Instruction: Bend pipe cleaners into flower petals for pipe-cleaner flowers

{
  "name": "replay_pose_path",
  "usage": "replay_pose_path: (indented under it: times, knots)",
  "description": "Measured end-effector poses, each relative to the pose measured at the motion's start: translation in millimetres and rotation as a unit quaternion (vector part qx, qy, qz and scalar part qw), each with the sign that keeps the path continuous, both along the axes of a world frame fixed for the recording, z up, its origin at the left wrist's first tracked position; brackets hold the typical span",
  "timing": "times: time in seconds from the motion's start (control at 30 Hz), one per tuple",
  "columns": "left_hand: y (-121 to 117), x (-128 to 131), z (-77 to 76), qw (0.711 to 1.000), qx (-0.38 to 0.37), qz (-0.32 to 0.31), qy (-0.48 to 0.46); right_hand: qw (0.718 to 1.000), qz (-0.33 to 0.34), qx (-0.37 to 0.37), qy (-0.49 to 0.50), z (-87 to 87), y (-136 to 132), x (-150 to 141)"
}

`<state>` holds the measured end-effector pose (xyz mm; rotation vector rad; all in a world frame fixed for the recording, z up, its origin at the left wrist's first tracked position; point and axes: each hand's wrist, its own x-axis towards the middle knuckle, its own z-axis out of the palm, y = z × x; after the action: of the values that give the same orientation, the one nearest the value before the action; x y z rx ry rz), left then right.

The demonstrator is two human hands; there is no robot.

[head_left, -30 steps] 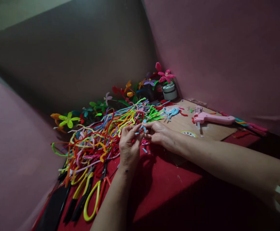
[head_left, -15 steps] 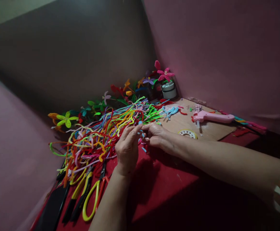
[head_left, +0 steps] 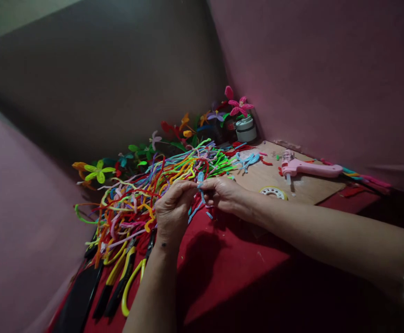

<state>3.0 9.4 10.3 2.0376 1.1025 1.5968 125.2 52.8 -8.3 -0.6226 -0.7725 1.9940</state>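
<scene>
Here, blue strand (head_left: 201, 177), pinched between hands (head_left: 174, 207)

dim light, deep foreground shadow

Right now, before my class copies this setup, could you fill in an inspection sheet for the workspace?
Surface: red cover, with a brown board at right.
Work piece: blue fuzzy strip, bent.
Clutter: heaped coloured strips, yellow-and-black pliers, pink glue gun.
Hands: left hand and right hand pinch the blue fuzzy strip.
Cables: dark line beyond the glue gun's handle, possibly its cord.
Surroundings: fuzzy flowers, pink wall, dim light.
</scene>
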Motion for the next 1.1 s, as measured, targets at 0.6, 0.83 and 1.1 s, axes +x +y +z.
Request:
replay_pose_path:
  times: [0.6,0.83,1.1]
  knots:
    - [-4.0,-12.0,10.9,0.915,0.048,0.138,0.375,0.993,-0.033,0.072,-0.085,-4.4,2.3,-2.9]
    - [-3.4,-14.3,9.9,0.888,0.033,0.156,0.431,0.975,-0.064,0.137,-0.165,-8.6,2.3,-3.6]
    - [-4.4,-6.5,3.1,0.824,0.032,0.225,0.520,0.935,-0.061,0.267,-0.224,-12.9,-2.2,-1.2]
